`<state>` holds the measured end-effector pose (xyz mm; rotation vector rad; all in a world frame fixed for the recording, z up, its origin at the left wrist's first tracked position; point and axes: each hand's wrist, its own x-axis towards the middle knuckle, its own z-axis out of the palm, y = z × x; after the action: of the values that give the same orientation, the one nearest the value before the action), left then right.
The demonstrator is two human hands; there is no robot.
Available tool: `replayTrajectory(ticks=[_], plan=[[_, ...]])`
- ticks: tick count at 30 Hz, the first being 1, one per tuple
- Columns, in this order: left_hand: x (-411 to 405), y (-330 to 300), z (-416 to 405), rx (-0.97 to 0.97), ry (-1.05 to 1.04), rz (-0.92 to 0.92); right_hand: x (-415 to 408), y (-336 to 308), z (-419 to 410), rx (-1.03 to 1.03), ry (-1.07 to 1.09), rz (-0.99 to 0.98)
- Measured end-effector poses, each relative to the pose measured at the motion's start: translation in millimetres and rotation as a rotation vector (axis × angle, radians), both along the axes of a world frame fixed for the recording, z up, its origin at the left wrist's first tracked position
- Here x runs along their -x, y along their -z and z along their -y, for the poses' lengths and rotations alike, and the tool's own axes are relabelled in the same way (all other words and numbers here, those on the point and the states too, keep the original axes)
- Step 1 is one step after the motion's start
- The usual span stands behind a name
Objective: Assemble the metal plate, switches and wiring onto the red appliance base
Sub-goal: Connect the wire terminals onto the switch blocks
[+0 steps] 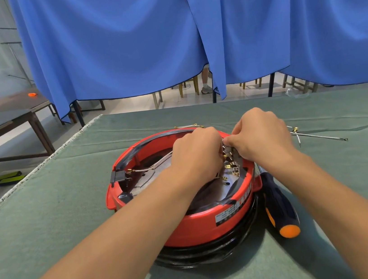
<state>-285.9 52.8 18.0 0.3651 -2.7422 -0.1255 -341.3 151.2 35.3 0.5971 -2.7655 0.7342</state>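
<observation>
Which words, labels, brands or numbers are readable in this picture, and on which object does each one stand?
Nothing can be read with certainty.
Black rectangular label on the round red plastic appliance base: several lines of small pale print, too blurred to read.
White lettering on the red wall beside that label: cut off and blurred, unreadable.
Black and orange screwdriver handle: no text visible.

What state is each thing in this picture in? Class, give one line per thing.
Red appliance base: open side up on the table, inside exposed.
Wire: plugged into the black socket at the rim.
Left hand: curled inside the base; what it holds is hidden.
Right hand: pinching a small metal part.
Screwdriver: lying unused beside the base.
Loose wires: lying unattached.
</observation>
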Motion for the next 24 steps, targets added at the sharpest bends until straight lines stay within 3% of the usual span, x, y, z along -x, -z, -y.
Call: replayTrajectory(ticks=[12, 24], plan=[[-5.0, 1.8, -5.1, 0.041, 0.008, -0.008, 1.7, 1.0, -1.7, -0.001, -0.005, 0.013], [-9.2, -4.0, 1.8, -0.302, -0.019, 0.042, -0.3, 3.9, -0.5, 0.015, -0.018, -0.001]])
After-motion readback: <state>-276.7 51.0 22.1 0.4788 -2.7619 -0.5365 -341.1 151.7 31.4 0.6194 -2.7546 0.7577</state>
